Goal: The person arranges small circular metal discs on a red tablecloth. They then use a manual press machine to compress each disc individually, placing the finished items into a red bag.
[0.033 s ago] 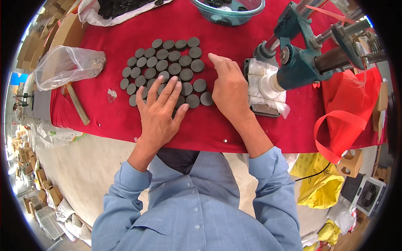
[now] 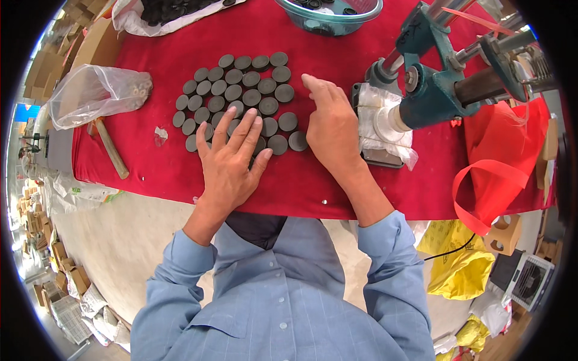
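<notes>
L grip [image 2: 229,162] spread over dk discs [image 2: 251,97] on red table [image 2: 283,189]; R grip [image 2: 332,125] half-curled, hold unclear, btwn discs & press [image 2: 426,99].

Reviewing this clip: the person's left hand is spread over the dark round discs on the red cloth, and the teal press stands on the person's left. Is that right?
Not quite: the head view shows the teal press on the person's right. The left hand is indeed spread over the dark round discs on the red cloth.
</notes>
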Action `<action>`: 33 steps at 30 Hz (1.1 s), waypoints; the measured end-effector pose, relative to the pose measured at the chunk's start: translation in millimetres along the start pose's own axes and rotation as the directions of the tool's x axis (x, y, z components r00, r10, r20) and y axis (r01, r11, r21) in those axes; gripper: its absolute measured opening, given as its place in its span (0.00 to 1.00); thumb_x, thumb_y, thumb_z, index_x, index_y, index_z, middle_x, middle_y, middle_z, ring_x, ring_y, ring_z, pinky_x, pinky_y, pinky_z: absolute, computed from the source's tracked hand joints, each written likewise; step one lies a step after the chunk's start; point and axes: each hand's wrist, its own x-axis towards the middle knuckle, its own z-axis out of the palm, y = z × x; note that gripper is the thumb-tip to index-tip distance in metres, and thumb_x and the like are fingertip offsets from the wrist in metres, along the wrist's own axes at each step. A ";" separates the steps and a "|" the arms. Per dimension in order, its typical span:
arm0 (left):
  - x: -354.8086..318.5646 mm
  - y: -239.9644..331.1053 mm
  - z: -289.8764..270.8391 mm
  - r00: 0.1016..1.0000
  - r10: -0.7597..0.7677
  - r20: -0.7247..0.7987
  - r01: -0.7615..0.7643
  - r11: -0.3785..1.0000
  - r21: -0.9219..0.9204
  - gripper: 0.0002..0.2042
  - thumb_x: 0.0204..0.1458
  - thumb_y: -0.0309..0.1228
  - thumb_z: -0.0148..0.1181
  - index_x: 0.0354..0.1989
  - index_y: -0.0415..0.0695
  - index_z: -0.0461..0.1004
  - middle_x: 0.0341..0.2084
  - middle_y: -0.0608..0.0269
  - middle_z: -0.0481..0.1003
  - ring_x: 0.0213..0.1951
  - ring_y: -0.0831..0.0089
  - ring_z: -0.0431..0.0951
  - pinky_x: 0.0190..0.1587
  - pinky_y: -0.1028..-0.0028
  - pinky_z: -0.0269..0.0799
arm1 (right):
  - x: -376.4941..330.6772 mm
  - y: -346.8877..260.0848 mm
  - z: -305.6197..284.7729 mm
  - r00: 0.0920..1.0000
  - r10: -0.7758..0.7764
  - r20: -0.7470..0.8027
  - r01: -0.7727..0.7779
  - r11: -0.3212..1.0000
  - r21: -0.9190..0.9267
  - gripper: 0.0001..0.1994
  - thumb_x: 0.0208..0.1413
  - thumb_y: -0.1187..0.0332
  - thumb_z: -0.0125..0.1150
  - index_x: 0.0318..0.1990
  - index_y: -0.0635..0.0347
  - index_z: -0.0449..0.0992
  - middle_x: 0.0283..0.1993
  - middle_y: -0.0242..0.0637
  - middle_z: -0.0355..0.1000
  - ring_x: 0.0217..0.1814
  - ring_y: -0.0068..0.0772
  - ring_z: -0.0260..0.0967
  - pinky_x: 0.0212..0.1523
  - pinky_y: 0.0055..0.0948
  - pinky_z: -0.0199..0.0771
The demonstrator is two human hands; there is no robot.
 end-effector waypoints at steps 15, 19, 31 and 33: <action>-4.3 11.9 -0.8 0.996 0.089 -0.018 -0.091 0.992 -0.093 0.27 0.59 0.37 0.65 0.68 0.48 0.76 0.71 0.66 0.71 0.76 0.60 0.60 0.75 0.43 0.39 | 0.3 -0.5 -2.9 0.998 0.057 0.015 -0.059 0.980 0.191 0.28 0.48 0.87 0.55 0.61 0.68 0.73 0.49 0.50 0.78 0.45 0.48 0.79 0.50 0.44 0.80; -1.1 12.9 2.4 0.996 0.080 -0.030 -0.083 0.989 -0.125 0.26 0.57 0.37 0.66 0.65 0.48 0.78 0.69 0.67 0.73 0.75 0.60 0.63 0.75 0.43 0.40 | 0.8 1.8 -0.1 0.998 0.058 -0.001 -0.056 0.973 0.224 0.27 0.49 0.87 0.55 0.61 0.67 0.72 0.49 0.50 0.78 0.44 0.47 0.79 0.48 0.44 0.81; 0.3 15.4 7.8 0.994 0.067 -0.086 -0.079 0.985 -0.152 0.28 0.56 0.37 0.67 0.67 0.47 0.76 0.69 0.65 0.72 0.74 0.61 0.63 0.75 0.42 0.40 | 2.4 0.5 -1.4 0.994 0.100 -0.032 -0.088 0.959 0.271 0.27 0.51 0.87 0.54 0.62 0.67 0.72 0.50 0.49 0.79 0.42 0.45 0.80 0.46 0.43 0.81; 1.9 18.5 7.9 0.993 0.082 -0.089 -0.096 0.982 -0.164 0.28 0.57 0.38 0.67 0.67 0.47 0.75 0.69 0.64 0.72 0.74 0.60 0.63 0.74 0.42 0.40 | 2.4 2.1 -2.5 0.996 0.081 -0.031 -0.070 0.963 0.261 0.27 0.51 0.87 0.54 0.62 0.66 0.73 0.50 0.48 0.79 0.42 0.45 0.80 0.46 0.42 0.81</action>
